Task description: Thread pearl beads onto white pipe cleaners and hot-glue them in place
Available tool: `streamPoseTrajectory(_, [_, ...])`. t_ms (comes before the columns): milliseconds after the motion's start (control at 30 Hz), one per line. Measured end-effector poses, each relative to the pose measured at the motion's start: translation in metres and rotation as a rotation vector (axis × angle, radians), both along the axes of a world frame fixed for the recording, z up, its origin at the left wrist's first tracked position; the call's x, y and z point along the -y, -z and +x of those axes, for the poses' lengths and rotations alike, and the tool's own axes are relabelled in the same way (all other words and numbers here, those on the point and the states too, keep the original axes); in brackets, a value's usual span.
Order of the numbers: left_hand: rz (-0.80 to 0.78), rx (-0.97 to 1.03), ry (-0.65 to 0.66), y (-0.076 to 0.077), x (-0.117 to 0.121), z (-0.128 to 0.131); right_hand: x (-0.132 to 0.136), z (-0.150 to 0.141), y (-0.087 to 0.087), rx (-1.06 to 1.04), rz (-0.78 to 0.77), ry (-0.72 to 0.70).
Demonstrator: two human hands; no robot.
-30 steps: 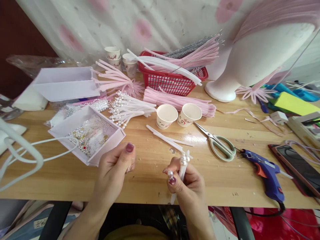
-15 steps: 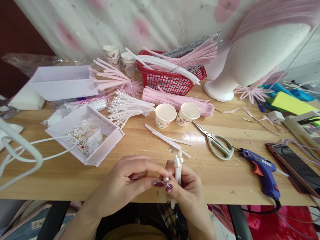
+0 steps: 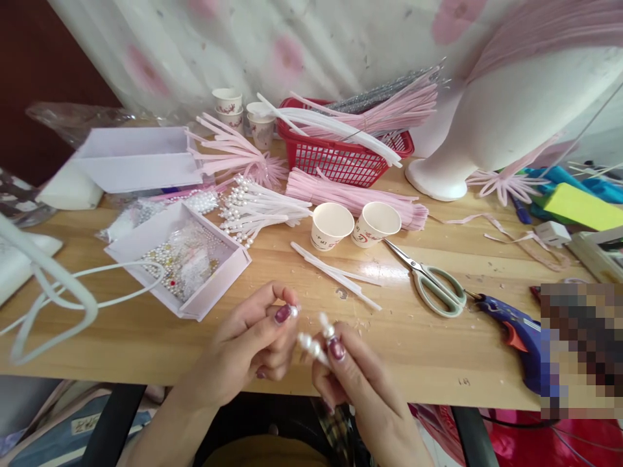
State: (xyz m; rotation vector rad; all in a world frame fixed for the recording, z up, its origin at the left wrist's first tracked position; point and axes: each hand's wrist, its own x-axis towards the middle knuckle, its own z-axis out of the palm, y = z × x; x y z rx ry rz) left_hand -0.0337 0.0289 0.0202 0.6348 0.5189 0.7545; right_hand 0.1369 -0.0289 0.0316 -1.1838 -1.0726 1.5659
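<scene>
My left hand [image 3: 257, 337] is closed in a pinch, raised over the table's front part. A small pearly white bead [image 3: 294, 311] shows at its thumb and fingertip, partly hidden. To the right, my right hand [image 3: 353, 376] grips white pipe cleaners [image 3: 318, 353] between thumb and fingers. Pearl beads [image 3: 306, 340] sit near their tips, which point up and left. The hands are apart, with a small gap between them. Beyond them, loose white pipe cleaner pieces [image 3: 335, 275] lie on the wooden table [image 3: 272, 266].
Left stands an open box [image 3: 219, 285] of beads, near a white cable [image 3: 90, 292]. Behind are bead-tipped white stems [image 3: 272, 206], two paper cups [image 3: 332, 227] and a red basket [image 3: 335, 162]. Scissors [image 3: 440, 292] and a glue gun [image 3: 511, 331] lie right; a white foam head [image 3: 511, 123] stands behind.
My hands were together at the beads; now they have separated, the left moving up and left with the small bead. The right hand has tilted the beaded pipe cleaners leftward. The view shifted slightly.
</scene>
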Motion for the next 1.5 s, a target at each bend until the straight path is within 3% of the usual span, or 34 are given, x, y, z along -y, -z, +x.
streamPoseTrajectory(200, [-0.173,0.149,0.049,0.002,0.004,0.005,0.001,-0.003,-0.004,-0.106,-0.047,-0.140])
streamPoseTrajectory(467, [-0.186,0.204,0.045,0.007,0.007,0.007,0.003,-0.002,-0.003,-0.086,-0.055,-0.172])
streamPoseTrajectory(600, [-0.143,0.174,0.029,0.007,0.008,0.007,0.003,-0.002,-0.003,-0.051,-0.056,-0.174])
streamPoseTrajectory(767, [0.052,0.016,-0.031,0.006,0.009,0.003,0.001,0.000,-0.005,-0.031,-0.041,-0.195])
streamPoseTrajectory(967, [0.130,-0.123,0.043,0.002,0.007,-0.002,0.002,0.004,-0.002,0.002,-0.019,-0.223])
streamPoseTrajectory(1233, [-0.059,-0.066,-0.069,0.003,0.008,0.007,-0.001,0.000,-0.003,-0.002,-0.001,-0.091])
streamPoseTrajectory(1500, [0.126,-0.363,-0.127,0.000,0.017,0.019,-0.002,-0.002,-0.002,0.046,0.071,0.016])
